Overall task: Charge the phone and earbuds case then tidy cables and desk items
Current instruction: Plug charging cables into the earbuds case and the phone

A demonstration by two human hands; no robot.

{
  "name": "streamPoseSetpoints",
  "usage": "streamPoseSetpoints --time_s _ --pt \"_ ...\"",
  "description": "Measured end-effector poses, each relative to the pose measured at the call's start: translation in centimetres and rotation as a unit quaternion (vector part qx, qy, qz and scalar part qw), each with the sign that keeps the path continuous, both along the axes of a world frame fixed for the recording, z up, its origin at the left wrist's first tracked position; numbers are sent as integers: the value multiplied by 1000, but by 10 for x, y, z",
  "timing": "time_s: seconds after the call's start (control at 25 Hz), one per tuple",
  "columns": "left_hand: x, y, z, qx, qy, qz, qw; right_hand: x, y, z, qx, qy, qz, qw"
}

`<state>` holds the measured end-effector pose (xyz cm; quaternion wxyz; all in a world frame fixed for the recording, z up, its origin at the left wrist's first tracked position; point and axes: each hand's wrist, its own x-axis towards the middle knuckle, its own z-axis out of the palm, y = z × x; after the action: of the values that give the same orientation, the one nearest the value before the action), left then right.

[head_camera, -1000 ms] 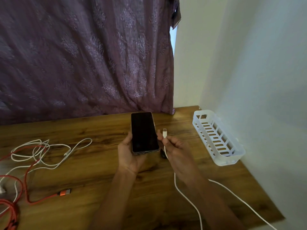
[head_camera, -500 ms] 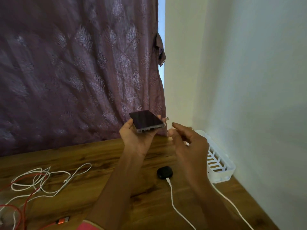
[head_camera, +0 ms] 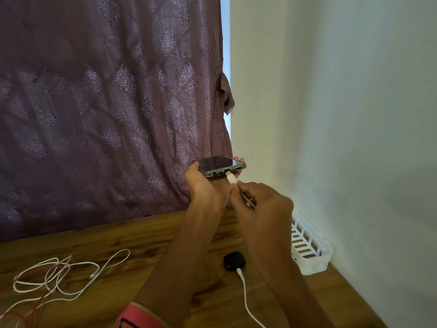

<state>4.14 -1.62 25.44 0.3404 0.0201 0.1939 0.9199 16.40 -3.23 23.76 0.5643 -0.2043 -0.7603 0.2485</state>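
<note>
My left hand (head_camera: 208, 185) holds a dark phone (head_camera: 221, 165) in a clear case, raised above the desk, screen up, its bottom edge facing me. My right hand (head_camera: 260, 204) pinches a white charging plug (head_camera: 231, 177), whose tip sits at the phone's bottom port. The rest of that cable is hidden behind my right hand. On the wooden desk (head_camera: 118, 237) below lies a black earbuds case (head_camera: 234, 260) with a white cable (head_camera: 246, 297) plugged into its near side.
A tangle of white cables (head_camera: 59, 273) and red cable (head_camera: 35, 301) lies at the desk's left. A white slotted plastic basket (head_camera: 312, 252) stands against the right wall. A purple patterned curtain (head_camera: 106, 102) hangs behind the desk.
I lifted the phone off the desk and tilted its bottom edge toward me. My right hand brought the white plug up to the phone's port. The view tilted upward.
</note>
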Motion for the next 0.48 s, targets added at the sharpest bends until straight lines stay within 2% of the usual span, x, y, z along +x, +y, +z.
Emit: streamPoseSetpoints --time_s 0.28,0.48 --pt "-2 3 -6 -16 25 -7 1000 0 4 0 4 -25 -3 1000" --pt "2 3 -7 -20 13 -18 1000 8 6 5 -44 -66 39 996"
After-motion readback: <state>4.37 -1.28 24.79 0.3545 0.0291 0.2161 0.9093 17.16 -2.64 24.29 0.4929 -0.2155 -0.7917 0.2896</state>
